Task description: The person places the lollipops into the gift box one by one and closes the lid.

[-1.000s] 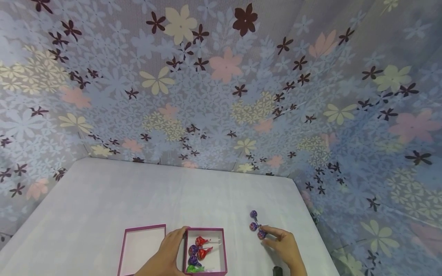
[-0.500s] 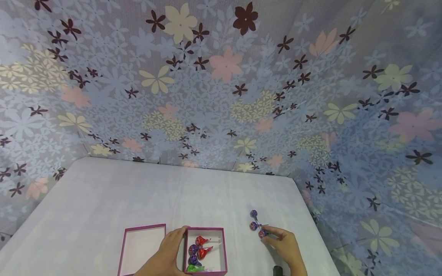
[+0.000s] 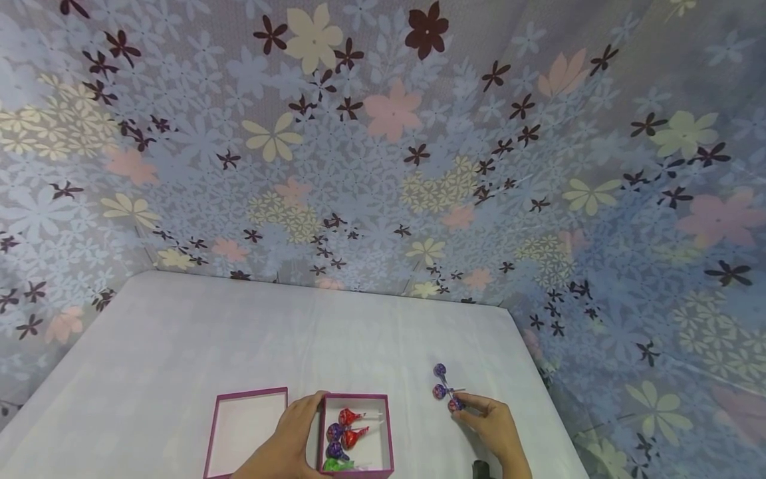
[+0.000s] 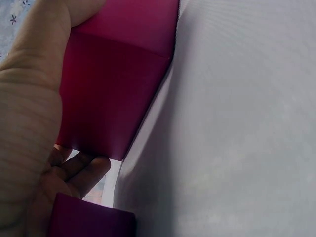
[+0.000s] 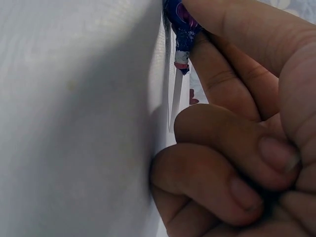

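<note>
Pinching a purple-wrapped lollipop (image 3: 456,404) by its head, thumb against forefinger of right hand (image 3: 498,429), between 2 and 3 o'clock from the magenta box (image 3: 364,474). Best lifted straight up so as not to drag the nearest lollipop (image 3: 439,392) at 10 o'clock or farther lollipop (image 3: 439,369) at 11. Gripping box's 9 o'clock side with left hand (image 3: 290,436): hold steady, no squeezing.

Lateral passage: the white tabletop (image 3: 299,332) is unobstructed beyond the magenta box (image 3: 389,426) and between the box and the right hand (image 3: 493,426). The left hand (image 3: 287,436) blocks the gap between the box and magenta-rimmed tray (image 3: 251,394). Purple lollipops (image 3: 439,392) obstruct the right hand's far-left side.
</note>
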Demonstrator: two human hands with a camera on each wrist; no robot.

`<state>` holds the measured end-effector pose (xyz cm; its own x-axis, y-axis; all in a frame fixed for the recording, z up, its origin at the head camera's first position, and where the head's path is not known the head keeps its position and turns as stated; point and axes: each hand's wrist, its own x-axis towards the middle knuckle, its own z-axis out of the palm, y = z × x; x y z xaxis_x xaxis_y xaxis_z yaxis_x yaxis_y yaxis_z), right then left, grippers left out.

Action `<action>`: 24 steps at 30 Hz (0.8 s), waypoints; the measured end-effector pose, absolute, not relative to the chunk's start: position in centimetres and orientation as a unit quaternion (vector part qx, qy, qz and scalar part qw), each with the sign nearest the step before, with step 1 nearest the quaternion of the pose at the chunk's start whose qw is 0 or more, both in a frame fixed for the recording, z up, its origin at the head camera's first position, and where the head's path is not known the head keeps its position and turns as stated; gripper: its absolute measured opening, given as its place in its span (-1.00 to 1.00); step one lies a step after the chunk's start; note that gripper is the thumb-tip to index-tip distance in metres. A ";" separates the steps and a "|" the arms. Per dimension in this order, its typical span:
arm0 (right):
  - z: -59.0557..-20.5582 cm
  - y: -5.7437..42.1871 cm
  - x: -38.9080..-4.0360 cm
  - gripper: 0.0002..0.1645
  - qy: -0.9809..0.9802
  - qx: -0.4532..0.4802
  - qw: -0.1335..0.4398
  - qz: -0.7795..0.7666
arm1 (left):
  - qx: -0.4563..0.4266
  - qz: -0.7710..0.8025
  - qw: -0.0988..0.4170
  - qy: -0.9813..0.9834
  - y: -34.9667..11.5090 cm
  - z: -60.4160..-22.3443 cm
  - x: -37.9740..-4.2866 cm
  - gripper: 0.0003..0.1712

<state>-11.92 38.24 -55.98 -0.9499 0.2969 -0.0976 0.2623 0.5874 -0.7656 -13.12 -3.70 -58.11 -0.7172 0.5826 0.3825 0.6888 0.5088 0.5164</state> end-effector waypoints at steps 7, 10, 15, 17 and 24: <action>-55.8 38.1 -11.9 -0.59 -0.893 -0.158 0.028 0.421 | -0.367 -0.338 0.067 -0.864 -3.7 -57.9 -13.2 0.54; -55.8 38.1 -11.9 -0.60 -0.891 -0.161 0.031 0.423 | -0.366 -0.334 0.073 -0.865 -3.6 -57.8 -13.2 0.54; -55.6 37.9 -11.9 -0.59 -0.890 -0.167 0.035 0.423 | -0.364 -0.328 0.076 -0.868 -3.6 -57.7 -13.2 0.53; -55.6 37.8 -11.8 -0.58 -0.889 -0.168 0.035 0.424 | -0.365 -0.331 0.073 -0.867 -3.7 -57.7 -13.2 0.53; -55.1 37.2 -11.6 -0.55 -0.882 -0.175 0.039 0.436 | -0.365 -0.336 0.064 -0.866 -3.6 -57.7 -13.2 0.53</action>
